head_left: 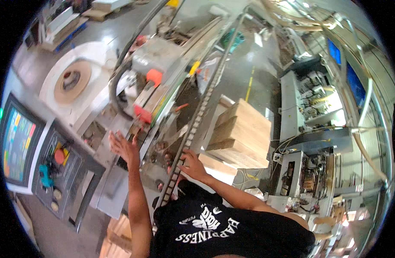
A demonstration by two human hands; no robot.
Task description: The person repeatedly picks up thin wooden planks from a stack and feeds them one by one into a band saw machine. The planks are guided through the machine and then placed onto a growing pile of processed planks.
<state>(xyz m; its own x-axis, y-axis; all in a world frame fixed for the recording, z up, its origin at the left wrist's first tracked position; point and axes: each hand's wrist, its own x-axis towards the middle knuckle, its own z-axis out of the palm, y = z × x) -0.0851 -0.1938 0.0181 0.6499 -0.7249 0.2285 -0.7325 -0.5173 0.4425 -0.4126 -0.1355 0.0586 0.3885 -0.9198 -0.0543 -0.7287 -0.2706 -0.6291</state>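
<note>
Two bare hands are at work on the long woodworking machine. The left hand (122, 146) has its fingers (114, 138) spread open and flat, holding nothing, and it rests on or just above the grey machine bed (120, 129), close to the red guard (142, 114). The right hand (193, 165) lies on the roller chain track (193, 129) that runs diagonally through the machine; its fingers are curled down over the track edge, but I cannot tell if they really pinch something or only press.

To do this step well, I think the open palm should stay flat and keep apart from the red guard and the orange knob (154, 76), and the right fingers should stay on top of the chain links, not between them.

About room: to the left, the control panel (57, 165) with its coloured screen (17, 144) stands near the left elbow, so that arm has little free space for swinging out. To the right of the track, a stack of wooden boards (242, 135) lies just beside the right forearm, and its corner is sharp. Behind, the large roll of edge banding tape (72, 79) is well apart. More space is open toward the body.
</note>
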